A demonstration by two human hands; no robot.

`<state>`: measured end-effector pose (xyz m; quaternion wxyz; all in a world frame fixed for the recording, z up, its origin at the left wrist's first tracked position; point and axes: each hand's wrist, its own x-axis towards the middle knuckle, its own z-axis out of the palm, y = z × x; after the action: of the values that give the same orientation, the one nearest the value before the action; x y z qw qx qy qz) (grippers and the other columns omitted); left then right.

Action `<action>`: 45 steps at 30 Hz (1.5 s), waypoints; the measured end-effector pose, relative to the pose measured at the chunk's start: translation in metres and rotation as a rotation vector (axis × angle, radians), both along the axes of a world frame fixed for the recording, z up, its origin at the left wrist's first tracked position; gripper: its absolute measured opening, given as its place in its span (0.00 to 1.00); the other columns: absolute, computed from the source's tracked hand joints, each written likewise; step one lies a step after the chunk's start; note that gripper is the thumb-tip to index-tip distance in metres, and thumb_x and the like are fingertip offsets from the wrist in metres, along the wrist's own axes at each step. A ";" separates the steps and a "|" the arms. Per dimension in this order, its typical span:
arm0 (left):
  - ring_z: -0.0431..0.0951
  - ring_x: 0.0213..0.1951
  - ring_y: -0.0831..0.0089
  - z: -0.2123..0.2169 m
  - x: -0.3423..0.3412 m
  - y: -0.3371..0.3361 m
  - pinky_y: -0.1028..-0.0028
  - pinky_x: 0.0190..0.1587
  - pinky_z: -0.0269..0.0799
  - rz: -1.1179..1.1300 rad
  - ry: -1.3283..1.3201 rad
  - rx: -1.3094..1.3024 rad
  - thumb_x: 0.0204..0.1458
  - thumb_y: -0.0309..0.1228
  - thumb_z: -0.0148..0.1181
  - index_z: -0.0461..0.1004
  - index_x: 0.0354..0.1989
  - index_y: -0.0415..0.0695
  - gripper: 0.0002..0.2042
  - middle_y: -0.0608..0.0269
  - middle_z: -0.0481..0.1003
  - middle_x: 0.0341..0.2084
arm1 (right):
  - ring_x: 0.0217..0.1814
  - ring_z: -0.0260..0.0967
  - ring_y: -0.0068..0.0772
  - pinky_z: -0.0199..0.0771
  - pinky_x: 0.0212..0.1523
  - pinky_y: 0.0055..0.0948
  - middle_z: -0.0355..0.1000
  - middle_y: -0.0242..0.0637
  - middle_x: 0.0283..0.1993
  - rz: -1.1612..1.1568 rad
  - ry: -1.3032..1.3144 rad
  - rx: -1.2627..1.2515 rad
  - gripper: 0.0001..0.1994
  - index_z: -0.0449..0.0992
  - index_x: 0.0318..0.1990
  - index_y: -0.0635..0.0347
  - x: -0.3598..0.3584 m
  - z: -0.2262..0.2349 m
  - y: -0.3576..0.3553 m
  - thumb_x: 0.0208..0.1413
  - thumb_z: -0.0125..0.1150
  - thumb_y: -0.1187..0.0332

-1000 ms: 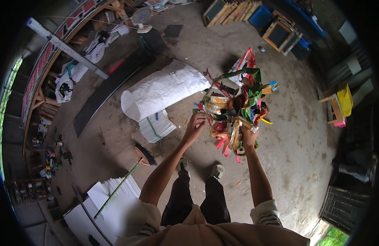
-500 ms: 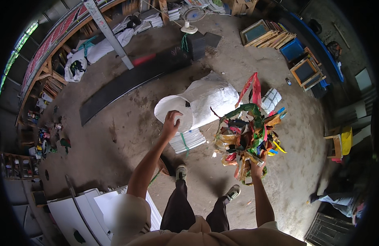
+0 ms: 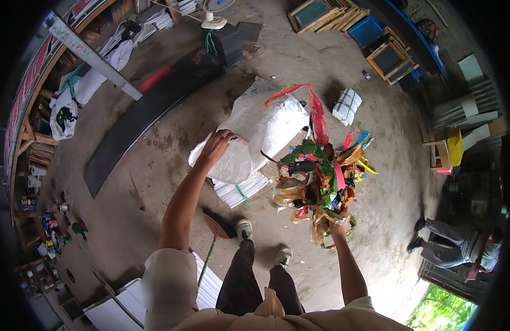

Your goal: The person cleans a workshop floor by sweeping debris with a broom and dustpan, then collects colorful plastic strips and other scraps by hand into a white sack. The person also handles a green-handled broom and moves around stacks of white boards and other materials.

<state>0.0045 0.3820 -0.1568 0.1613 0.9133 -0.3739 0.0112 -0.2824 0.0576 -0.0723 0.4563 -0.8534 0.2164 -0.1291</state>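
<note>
A large white woven sack (image 3: 271, 124) lies on the floor ahead of me, its mouth turned toward my left. At the upper rim of that mouth, my left hand (image 3: 215, 145) has its fingers curled over the edge of the sack. My right hand (image 3: 339, 219) grips a big tangled bundle of coloured plastic scraps (image 3: 321, 182) from below. Red, green, yellow and brownish strips stick out of it, and a long red strip arches up toward the sack. The bundle hangs right of the sack and hides part of my fingers.
A tied stack of white sheets (image 3: 241, 190) lies under the sack's near side. Closer stands a brown broom-like head (image 3: 217, 226) with a green handle. A wrapped white bundle (image 3: 347, 106), wooden frames (image 3: 392, 58) and a long black sheet (image 3: 150, 118) lie farther off. Another person (image 3: 459, 245) is at right.
My left hand has gone from hovering at the sack's mouth with fingers apart to curling onto its rim. The mouth has sagged. The bundle stays in my right hand; the view has shifted.
</note>
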 end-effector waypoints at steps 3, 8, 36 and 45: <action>0.67 0.46 0.64 0.027 0.013 -0.043 0.68 0.51 0.61 -0.096 0.033 -0.123 0.37 0.20 0.57 0.68 0.40 0.43 0.17 0.63 0.67 0.41 | 0.30 0.69 0.29 0.67 0.31 0.27 0.70 0.39 0.33 -0.050 0.089 -0.096 0.27 0.60 0.48 0.63 -0.017 0.006 -0.021 0.38 0.63 0.72; 0.67 0.44 0.59 0.080 0.023 -0.142 0.67 0.46 0.64 -0.156 0.120 -0.270 0.38 0.19 0.57 0.66 0.41 0.42 0.18 0.58 0.66 0.41 | 0.33 0.68 0.28 0.67 0.34 0.26 0.70 0.38 0.36 -0.189 0.030 -0.051 0.27 0.60 0.49 0.62 -0.052 0.036 -0.066 0.39 0.63 0.71; 0.60 0.51 0.52 0.074 -0.018 -0.396 0.65 0.53 0.59 0.005 0.122 -0.363 0.30 0.15 0.57 0.52 0.55 0.40 0.36 0.49 0.55 0.50 | 0.48 0.62 0.45 0.56 0.51 0.36 0.67 0.44 0.45 0.231 0.329 -0.595 0.32 0.63 0.53 0.57 -0.163 0.154 -0.323 0.32 0.58 0.79; 0.61 0.51 0.52 0.065 0.036 -0.407 0.64 0.51 0.61 -0.065 0.336 -0.433 0.28 0.18 0.59 0.51 0.55 0.42 0.38 0.50 0.54 0.48 | 0.47 0.67 0.34 0.57 0.51 0.40 0.69 0.36 0.46 0.307 0.365 -0.847 0.38 0.59 0.56 0.50 -0.039 0.169 -0.292 0.27 0.60 0.73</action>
<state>0.0404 -0.0253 -0.0921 0.4127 0.8342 -0.3599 -0.0661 -0.3216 -0.2344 0.0965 0.0373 -0.9948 0.0933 0.0148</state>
